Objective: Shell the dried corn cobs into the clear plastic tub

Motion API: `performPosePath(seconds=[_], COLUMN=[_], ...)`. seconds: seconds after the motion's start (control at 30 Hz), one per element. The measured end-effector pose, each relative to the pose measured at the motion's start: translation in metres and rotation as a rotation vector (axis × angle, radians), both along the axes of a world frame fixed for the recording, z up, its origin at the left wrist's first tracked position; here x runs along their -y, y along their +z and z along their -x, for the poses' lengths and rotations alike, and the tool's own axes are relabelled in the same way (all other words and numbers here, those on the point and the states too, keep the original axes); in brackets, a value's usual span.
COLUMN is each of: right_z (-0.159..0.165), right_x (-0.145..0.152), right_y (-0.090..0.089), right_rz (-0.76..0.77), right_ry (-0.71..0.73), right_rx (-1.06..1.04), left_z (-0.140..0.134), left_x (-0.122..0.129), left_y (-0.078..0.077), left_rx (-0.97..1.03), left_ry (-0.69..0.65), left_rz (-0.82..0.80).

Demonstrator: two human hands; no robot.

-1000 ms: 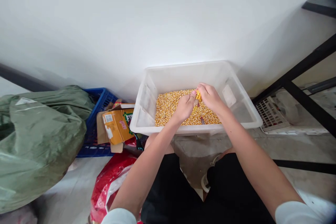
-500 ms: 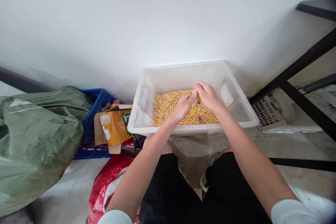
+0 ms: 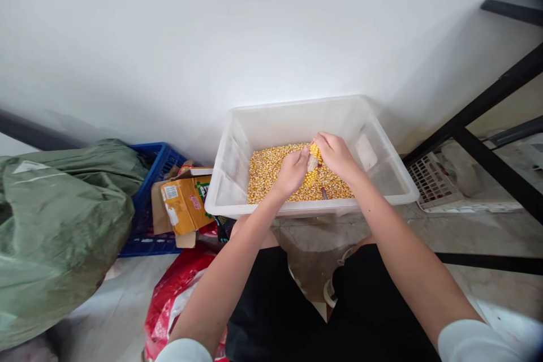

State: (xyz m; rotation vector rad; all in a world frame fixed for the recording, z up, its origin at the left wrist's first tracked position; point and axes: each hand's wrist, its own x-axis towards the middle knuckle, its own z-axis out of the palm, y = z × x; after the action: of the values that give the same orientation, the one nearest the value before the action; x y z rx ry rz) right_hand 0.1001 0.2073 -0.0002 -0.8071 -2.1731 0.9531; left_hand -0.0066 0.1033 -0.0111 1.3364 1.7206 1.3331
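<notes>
Nearest are two black-clothed legs (image 3: 271,305), with one crinkled red-and-white plastic bag (image 3: 169,294) beside them. Beyond sits one translucent white rectangular plastic tub (image 3: 390,200); just inside its near wall lies one slim dark-reddish object (image 3: 324,193), its full shape hidden. Next comes one yellow maize ear (image 3: 311,179) resting on loose yellow maize kernels (image 3: 271,169), too many to count. Above them, over the tub, is a second ear, a partly bared yellow maize cob (image 3: 314,151), so two ears show in all. The left hand (image 3: 294,171) closes against its left side, thumb near the top; the right hand (image 3: 333,153) wraps its upper right. It should be light and stiff, hardly fragile, though rows may shed; the pale bared part looks the surest hold. Farthest stands one plain white wall (image 3: 254,28)
</notes>
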Motion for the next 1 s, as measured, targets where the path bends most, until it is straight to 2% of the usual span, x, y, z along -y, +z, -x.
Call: performPosePath(seconds=[0.1,0.27,0.47,0.67,0.77,0.9,1.0], right_z=[0.000,-0.002,-0.003,-0.002,-0.002,-0.003,-0.005], right_x=[0.000,0.001,0.002,0.002,0.002,0.001,0.000], right_y=[0.001,0.002,0.000,-0.002,-0.002,-0.001,0.001], right_rz=[-0.022,-0.021,-0.074,-0.115,-0.109,-0.077,-0.034], right_ry=[-0.041,-0.049,-0.037,-0.044,-0.039,-0.043,-0.033], right_rx=[0.015,0.049,0.093,0.092,0.080,0.092,0.087], left_z=[-0.001,-0.003,0.001,0.000,0.001,0.007,0.009], left_x=[0.001,0.005,0.004,0.002,0.001,-0.002,-0.001], left_y=[0.000,0.004,0.003,0.001,-0.001,-0.004,-0.003], left_rx=[0.003,-0.276,-0.304,-0.394,-0.345,-0.173,-0.140], left_ry=[0.043,0.019,-0.018,0.045,0.082,0.173,0.211], left_rz=[-0.013,-0.019,-0.019,-0.016,0.008,0.056,0.030])
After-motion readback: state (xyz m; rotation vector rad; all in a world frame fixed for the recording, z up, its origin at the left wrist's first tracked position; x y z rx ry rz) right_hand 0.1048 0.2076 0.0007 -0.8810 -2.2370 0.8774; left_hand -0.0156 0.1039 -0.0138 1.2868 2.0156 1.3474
